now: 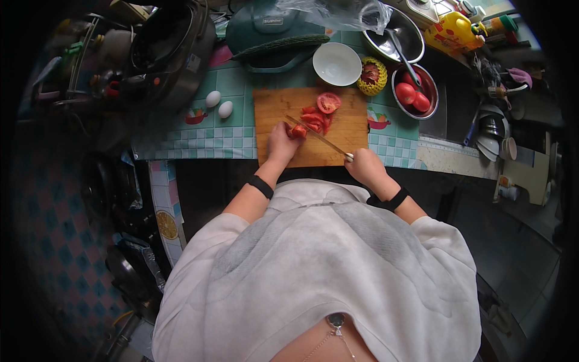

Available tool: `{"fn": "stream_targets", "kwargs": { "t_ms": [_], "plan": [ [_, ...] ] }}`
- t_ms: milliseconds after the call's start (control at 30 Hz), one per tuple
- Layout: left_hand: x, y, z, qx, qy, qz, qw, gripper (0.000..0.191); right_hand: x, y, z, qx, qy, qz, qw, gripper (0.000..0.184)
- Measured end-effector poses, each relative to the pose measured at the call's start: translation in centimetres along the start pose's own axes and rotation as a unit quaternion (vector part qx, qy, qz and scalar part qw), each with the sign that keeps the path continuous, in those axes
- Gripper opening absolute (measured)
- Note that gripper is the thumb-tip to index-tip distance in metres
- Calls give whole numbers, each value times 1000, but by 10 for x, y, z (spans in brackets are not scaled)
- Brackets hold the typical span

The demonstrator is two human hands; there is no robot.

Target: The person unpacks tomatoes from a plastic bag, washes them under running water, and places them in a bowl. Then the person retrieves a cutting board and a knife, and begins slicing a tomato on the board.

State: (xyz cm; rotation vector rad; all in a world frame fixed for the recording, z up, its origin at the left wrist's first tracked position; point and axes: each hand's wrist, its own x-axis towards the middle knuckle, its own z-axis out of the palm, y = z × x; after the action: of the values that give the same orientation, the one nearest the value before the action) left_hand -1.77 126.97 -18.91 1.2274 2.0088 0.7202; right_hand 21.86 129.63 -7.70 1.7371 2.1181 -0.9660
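On a wooden cutting board [276,104] my left hand [281,144] grips a piece of tomato [297,131] near the board's left side. My right hand [368,168] is closed around the pale handle of a kitchen knife [322,138]. Its blade slants up and leftward across the board, with the tip close to the held tomato piece. Several cut tomato pieces [316,121] lie just beyond the blade. Above them rests a tomato half [329,102], cut face up.
Two white eggs [219,104] lie left of the board. Behind it stand a white bowl [337,64], a netted fruit or vegetable [372,76] and a cucumber [282,46]. At right, a metal bowl [435,102] holds whole tomatoes [405,93], near a larger steel bowl [418,45].
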Motion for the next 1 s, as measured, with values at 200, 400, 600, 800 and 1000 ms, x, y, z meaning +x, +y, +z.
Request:
{"fn": "stream_targets", "kwargs": {
  "t_ms": [200, 400, 600, 800, 1000],
  "plan": [
    [-1, 3, 0, 23, -2, 8, 1000, 39, 14, -2, 12, -26, -30, 0, 999, 25],
    [-1, 1, -3, 24, -26, 18, 999, 35, 50, -8, 55, 28, 22, 6, 999, 27],
    [-8, -2, -8, 20, -15, 51, 998, 33, 44, -1, 44, 67, 36, -36, 996, 28],
    [-7, -11, 3, -27, 7, 63, 998, 25, -2, 0, 7, 7, 5, -17, 1000, 26],
    [-6, -10, 11, -55, 50, 83, 994, 20, -10, -2, 9, -28, -9, 4, 1000, 24]
  ]
}}
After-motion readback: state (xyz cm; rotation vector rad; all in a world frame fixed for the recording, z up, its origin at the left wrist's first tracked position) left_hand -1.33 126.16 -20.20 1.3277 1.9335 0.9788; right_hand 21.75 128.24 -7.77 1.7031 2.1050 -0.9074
